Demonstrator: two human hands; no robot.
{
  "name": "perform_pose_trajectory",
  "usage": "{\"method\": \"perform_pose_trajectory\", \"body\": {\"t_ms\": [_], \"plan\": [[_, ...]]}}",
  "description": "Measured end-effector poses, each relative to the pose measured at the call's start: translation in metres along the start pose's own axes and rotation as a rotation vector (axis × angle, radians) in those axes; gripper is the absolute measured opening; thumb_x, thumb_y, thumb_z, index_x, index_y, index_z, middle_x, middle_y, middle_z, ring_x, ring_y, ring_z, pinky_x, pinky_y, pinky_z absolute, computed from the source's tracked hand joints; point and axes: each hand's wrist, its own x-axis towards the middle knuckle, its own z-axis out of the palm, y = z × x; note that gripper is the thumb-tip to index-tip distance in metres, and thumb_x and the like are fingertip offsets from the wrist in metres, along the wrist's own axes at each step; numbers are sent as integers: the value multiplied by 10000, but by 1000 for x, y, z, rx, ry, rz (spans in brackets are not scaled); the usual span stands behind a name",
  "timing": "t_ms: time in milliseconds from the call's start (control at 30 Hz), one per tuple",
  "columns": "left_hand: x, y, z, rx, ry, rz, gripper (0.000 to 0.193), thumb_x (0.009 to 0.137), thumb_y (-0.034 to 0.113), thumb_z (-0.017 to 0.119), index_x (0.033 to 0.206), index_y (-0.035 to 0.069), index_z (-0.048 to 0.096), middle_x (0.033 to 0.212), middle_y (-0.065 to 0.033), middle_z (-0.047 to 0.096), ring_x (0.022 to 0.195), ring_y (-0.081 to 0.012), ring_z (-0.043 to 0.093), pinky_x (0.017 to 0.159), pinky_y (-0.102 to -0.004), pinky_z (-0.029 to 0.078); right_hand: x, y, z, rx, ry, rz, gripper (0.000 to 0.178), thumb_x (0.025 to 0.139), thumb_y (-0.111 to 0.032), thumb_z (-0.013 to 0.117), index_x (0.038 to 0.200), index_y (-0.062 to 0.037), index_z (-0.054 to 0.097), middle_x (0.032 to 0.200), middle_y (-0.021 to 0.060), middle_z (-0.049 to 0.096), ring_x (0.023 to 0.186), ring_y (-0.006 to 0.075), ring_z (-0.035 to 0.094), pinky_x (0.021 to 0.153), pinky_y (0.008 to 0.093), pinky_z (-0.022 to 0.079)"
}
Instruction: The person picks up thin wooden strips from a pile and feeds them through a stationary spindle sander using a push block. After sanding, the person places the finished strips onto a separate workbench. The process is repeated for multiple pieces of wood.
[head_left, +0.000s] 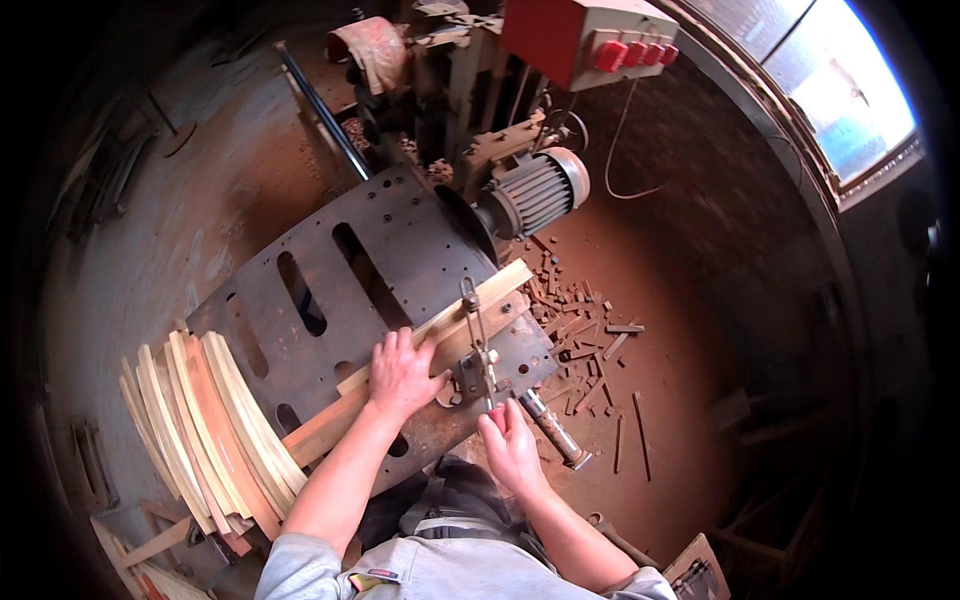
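Note:
A pale wooden strip [505, 284] lies slantwise on a steel machine table [400, 235], along a browner wooden board [325, 425]. My left hand [402, 375] holds the strip near its lower left end, fingers over the top and thumb toward the clamp. A metal lever clamp [476, 325] stands over the strip and board. My right hand [510, 445] is closed around the lower end of the clamp's handle, at the table's near edge. That grip covers most of the handle.
Several curved wooden strips [215, 425] are stacked at the table's left end. An electric motor [540, 190] sits beyond the far right corner, below a red switch box [590, 45]. Wood offcuts [580, 330] litter the floor to the right. A metal bar [555, 430] juts from the near right side.

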Motion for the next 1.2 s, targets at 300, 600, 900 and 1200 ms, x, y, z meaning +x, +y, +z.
{"method": "perform_pose_trajectory", "body": {"t_ms": [300, 600, 900, 1200], "plan": [[3, -1, -1, 10, 9, 25, 736, 660, 426, 861, 1304, 140, 651, 1137, -144, 580, 1074, -321, 550, 870, -461, 472, 9, -17, -6, -22, -137, 47, 437, 956, -406, 615, 1139, -9, 620, 1033, 252, 691, 1029, 423, 652, 901, 441, 498], [4, -3, -3, 59, 56, 37, 713, 653, 407, 864, 1279, 137, 655, 1079, -127, 585, 1035, -308, 565, 844, -442, 485, 18, -13, -2, -15, -159, -4, 459, 962, -413, 577, 1105, 21, 620, 1020, 244, 688, 1017, 388, 655, 891, 445, 486], [5, -6, 6, 67, 77, 28, 716, 634, 368, 878, 1274, 139, 657, 1077, -119, 589, 1042, -307, 565, 858, -443, 486, 31, 3, 8, 5, -150, -73, 492, 963, -439, 578, 1123, 26, 611, 1032, 298, 679, 1054, 448, 638, 915, 478, 487], [1, -13, 25, 111, 124, 22, 689, 656, 385, 852, 1269, 137, 659, 1090, -125, 596, 1055, -315, 563, 872, -449, 483, 45, 21, 15, 4, -179, -144, 495, 964, -453, 561, 1112, 17, 613, 1046, 293, 678, 1066, 448, 631, 926, 484, 479]]}}
